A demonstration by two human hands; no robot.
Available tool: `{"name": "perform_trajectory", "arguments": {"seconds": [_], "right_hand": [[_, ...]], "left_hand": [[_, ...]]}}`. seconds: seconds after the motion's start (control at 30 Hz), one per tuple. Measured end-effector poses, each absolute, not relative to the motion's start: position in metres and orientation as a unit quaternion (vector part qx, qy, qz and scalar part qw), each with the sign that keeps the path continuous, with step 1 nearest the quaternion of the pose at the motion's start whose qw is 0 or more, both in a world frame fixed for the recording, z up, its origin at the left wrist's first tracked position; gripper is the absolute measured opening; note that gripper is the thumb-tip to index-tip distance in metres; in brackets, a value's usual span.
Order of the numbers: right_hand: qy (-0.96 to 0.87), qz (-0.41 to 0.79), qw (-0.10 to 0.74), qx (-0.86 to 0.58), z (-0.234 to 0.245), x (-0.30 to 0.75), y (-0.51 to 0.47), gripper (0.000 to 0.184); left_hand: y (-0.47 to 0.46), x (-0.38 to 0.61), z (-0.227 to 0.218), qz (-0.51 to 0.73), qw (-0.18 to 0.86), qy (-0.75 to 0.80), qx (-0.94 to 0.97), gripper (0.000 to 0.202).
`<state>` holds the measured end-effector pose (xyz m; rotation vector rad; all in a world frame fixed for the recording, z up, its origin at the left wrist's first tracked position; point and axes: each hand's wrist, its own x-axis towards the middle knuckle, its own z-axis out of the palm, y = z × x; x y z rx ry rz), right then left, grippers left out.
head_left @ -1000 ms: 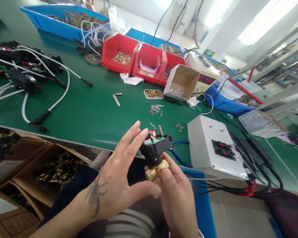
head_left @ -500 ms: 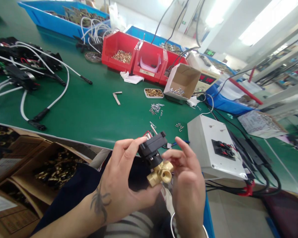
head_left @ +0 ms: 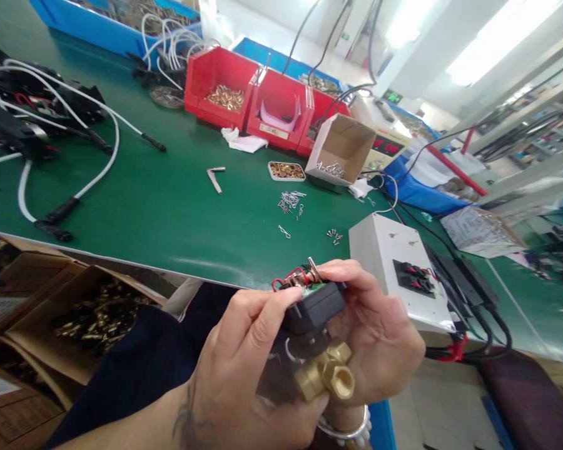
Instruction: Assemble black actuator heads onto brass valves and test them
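Note:
Between both hands is a motorized valve (head_left: 316, 307), a black actuator housing above a brass three-way valve body (head_left: 327, 370). The housing's top is uncovered, showing red wires, a bit of green circuit board and a metal pin sticking up. My left hand (head_left: 248, 350) is closed around it, fingers on the housing's upper edge and thumb under the brass body. On the far right side, my right hand (head_left: 380, 331) has its fingertips closed on the top edge of the housing; its palm is behind the valve. A lone hairpin clip (head_left: 284, 232) lies on the green table (head_left: 182, 219) beyond.
Small screws (head_left: 334, 236), a pile of clips (head_left: 291, 200), a tray of brass pieces (head_left: 286, 171) and a hex key (head_left: 214, 180) lie ahead. Red bins (head_left: 274, 134) stand behind. At right is a white switch box (head_left: 375, 269); cabled black units (head_left: 42, 137) lie left.
My right hand has moved up from beside the brass body and now grips the housing's top edge. The valve has turned and shifted right and slightly down, showing its open top more.

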<state>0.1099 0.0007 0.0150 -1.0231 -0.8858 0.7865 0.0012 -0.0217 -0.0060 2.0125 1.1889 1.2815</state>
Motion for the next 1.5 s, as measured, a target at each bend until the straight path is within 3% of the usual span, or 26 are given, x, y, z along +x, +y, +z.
{"name": "perform_trajectory", "arguments": {"seconds": [0.07, 0.2, 0.3, 0.4, 0.47, 0.77, 0.93, 1.07, 1.27, 1.5], "right_hand": [[-0.424, 0.346, 0.689, -0.476, 0.008, 0.112, 0.006, 0.047], [-0.498, 0.259, 0.597, -0.574, -0.006, 0.14, 0.032, 0.016], [-0.548, 0.154, 0.518, -0.638, -0.009, 0.17, 0.064, 0.017], [-0.644, 0.16, 0.298, -0.687, -0.012, 0.182, 0.097, 0.01], [-0.672, 0.172, 0.209, -0.689, -0.017, 0.178, 0.116, 0.012], [-0.727, 0.221, 0.047, -0.648, -0.025, 0.156, 0.144, 0.023], [-0.722, 0.247, 0.121, -0.635, -0.018, 0.161, 0.134, 0.014], [-0.692, 0.274, 0.254, -0.618, -0.015, 0.167, 0.117, 0.018], [-0.567, 0.445, 0.501, -0.479, -0.001, 0.171, 0.062, 0.02], [-0.558, 0.465, 0.558, -0.402, 0.02, 0.168, 0.011, 0.022]], "left_hand": [[-0.016, -0.001, -0.011, 0.451, 0.247, 0.44, 0.736, 0.072], [0.005, -0.012, -0.031, 0.423, 0.311, 0.47, 0.71, 0.067], [0.021, -0.021, -0.046, 0.407, 0.307, 0.519, 0.686, 0.065], [0.028, -0.025, -0.052, 0.4, 0.306, 0.532, 0.681, 0.066], [0.028, -0.026, -0.052, 0.396, 0.302, 0.525, 0.69, 0.067], [0.028, -0.028, -0.047, 0.383, 0.305, 0.507, 0.709, 0.069], [0.026, -0.028, -0.054, 0.396, 0.296, 0.515, 0.701, 0.074], [0.025, -0.028, -0.06, 0.425, 0.306, 0.504, 0.687, 0.072], [0.013, -0.026, -0.051, 0.487, 0.3, 0.446, 0.688, 0.073], [-0.003, -0.025, -0.028, 0.566, 0.212, 0.397, 0.691, 0.071]]}}
